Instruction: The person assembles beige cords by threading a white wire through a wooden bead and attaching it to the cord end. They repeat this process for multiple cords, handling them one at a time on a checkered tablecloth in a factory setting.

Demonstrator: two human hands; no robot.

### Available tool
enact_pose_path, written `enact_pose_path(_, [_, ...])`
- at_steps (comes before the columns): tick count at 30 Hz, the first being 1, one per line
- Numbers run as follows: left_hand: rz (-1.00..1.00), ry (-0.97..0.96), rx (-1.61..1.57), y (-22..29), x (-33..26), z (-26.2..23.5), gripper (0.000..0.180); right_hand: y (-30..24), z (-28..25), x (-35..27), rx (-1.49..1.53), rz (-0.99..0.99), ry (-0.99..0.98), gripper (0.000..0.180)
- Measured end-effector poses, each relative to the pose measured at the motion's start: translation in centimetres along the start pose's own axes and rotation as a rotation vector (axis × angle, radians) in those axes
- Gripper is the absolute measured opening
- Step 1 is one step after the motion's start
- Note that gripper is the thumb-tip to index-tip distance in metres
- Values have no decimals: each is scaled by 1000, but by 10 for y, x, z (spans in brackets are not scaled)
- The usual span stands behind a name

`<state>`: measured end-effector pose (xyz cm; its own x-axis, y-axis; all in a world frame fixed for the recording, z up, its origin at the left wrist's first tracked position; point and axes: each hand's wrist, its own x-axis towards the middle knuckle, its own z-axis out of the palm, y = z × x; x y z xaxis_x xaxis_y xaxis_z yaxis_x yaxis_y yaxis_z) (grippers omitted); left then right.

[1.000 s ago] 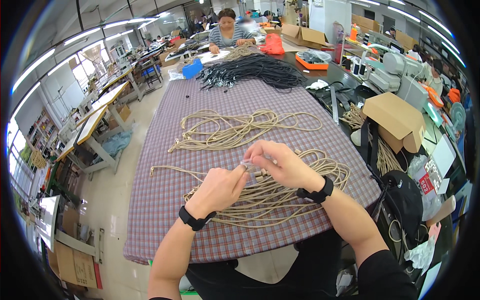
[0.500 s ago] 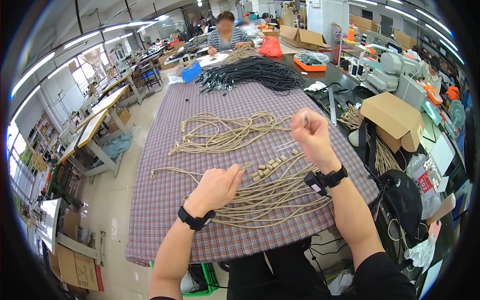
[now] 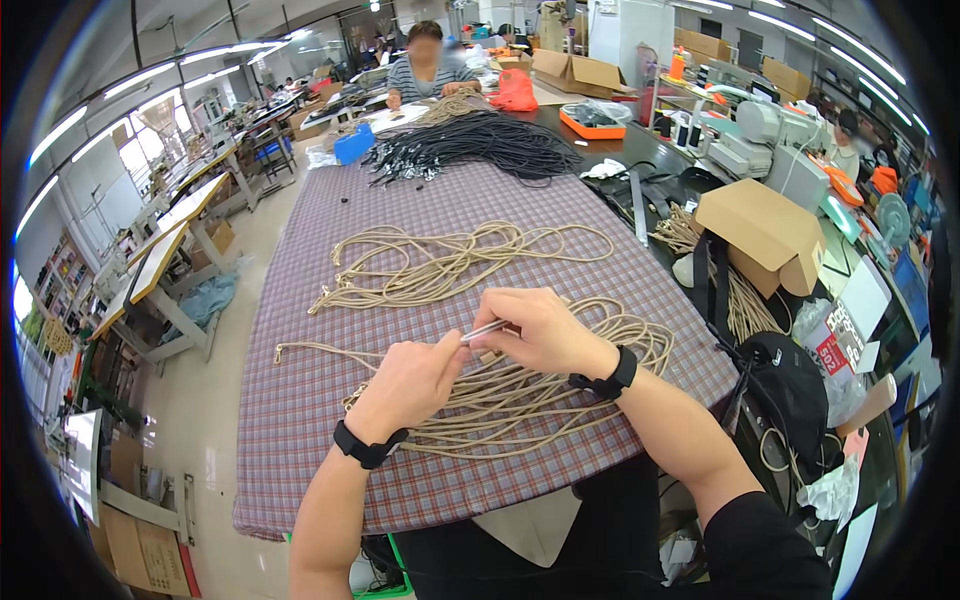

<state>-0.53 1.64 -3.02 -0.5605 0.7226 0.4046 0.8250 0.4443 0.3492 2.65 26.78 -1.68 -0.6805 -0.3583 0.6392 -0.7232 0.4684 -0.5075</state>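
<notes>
My left hand (image 3: 408, 388) is closed in a pinch, its fingertips meeting those of my right hand above the table. A beige cord end stuck out of this pinch a moment ago; now the fingers mostly cover it. My right hand (image 3: 535, 332) is closed on a slim, silvery, see-through strip (image 3: 486, 330), whose exact kind I cannot make out. Under both hands lies a bundle of beige cords (image 3: 520, 408), and a second beige cord bundle (image 3: 455, 265) with metal clasps at its left ends lies farther off. My right hand hides most of the small beige cylinders.
A checked cloth (image 3: 300, 440) covers the table. Black cords (image 3: 490, 145) are heaped at its far end, beside a blue box (image 3: 353, 145); a person (image 3: 430, 75) sits beyond. On the right are an open carton (image 3: 760, 225), a black bag (image 3: 785, 385) and a metal ruler (image 3: 638, 205).
My right hand has come down and left from above the cords to meet my left hand, bringing the strip along. The left hand stays pinched in nearly the same place. The view has shifted slightly.
</notes>
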Motion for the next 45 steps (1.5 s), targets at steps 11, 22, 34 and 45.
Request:
enact_pose_path(11, [-228,52,-60,-51,-2,-23,28,81,-59,-4,253,438,487,25])
enact_pose_path(22, [-317,11,16,-56,-6,-30,27,116,-105,-26,530,502,1086,29])
enact_pose_path(34, [-306,-99,38,-44,-4,-25,20,100,-118,-21,-611,313,1372,20])
enact_pose_path(45, [-127,100,-244,-25,-3,-16,17,19,-1,0,-329,-64,98,17])
